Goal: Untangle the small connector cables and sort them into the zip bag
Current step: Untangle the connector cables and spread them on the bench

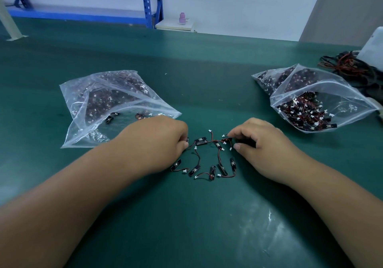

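Several small connector cables (209, 158), each a black tab with a red-black wire and a white plug, lie tangled on the green mat between my hands. My left hand (159, 143) is curled, its fingertips pinching one cable at the left end of the cluster. The fingers of my right hand (261, 143) are bent, pinching a cable at the cluster's right end. A clear zip bag (87, 93) full of cables lies open at the left, beyond my left hand. A second open zip bag (310, 100) of cables lies at the right.
A heap of thicker red and black wires (352, 67) and a white object (373, 46) sit at the far right edge. A blue shelf frame (151, 2) and a small pink bottle (182, 18) stand beyond the green mat (207, 216).
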A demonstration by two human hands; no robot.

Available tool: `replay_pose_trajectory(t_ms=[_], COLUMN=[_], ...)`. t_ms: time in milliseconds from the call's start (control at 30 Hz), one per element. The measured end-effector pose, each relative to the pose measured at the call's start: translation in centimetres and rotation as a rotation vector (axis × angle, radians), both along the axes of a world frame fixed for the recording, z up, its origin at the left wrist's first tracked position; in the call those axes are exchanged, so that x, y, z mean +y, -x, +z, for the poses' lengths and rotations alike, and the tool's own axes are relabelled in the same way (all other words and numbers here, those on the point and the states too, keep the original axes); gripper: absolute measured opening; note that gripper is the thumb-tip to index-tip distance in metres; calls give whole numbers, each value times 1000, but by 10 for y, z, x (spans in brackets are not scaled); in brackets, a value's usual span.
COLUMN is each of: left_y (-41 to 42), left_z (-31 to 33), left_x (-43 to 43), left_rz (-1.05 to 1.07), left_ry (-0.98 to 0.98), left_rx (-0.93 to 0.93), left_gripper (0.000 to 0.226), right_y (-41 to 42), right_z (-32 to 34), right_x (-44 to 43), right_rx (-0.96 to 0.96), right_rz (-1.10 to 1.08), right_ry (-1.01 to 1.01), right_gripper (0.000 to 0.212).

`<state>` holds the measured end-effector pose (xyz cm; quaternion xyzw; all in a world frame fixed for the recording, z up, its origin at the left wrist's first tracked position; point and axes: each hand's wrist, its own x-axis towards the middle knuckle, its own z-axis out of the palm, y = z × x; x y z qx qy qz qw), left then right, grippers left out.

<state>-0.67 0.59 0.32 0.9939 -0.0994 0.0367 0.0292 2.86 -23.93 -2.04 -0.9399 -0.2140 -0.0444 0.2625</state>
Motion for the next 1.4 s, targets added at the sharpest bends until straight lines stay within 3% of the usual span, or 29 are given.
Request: replay_pose_trajectory(t_ms=[167,400,533,667,800,1067,1267,1400], left_y=[0,1,3,3,3,3,2,2], left_z=[8,6,10,19,21,13,11,8], left_x=[6,5,6,14,17,10,4,4], left_rz=[29,-38,-17,104,176,79,-116,-165], left_ry=[18,13,18,-125,-188,-47,47,62], left_rx=[-47,51,-9,-182,-159,-18,-1,8], left_gripper=[20,13,12,16,20,12,22,12], right_y=[-2,-1,-5,-4,-2,-3,-4,-5], right_z=[0,-1,-3,-2,-3,-3,-3,-3], right_x=[-2,-2,-3,-4,-3,-3,-4,-4], right_rx=[5,-17,-23,-30,42,22,17,-2], right_rz=[3,19,24,56,73,90,87,84], right_ry=[-43,-99,-126,-229,-311,-227,-198,-180], right_gripper=[25,24,29,25,30,33,38,37])
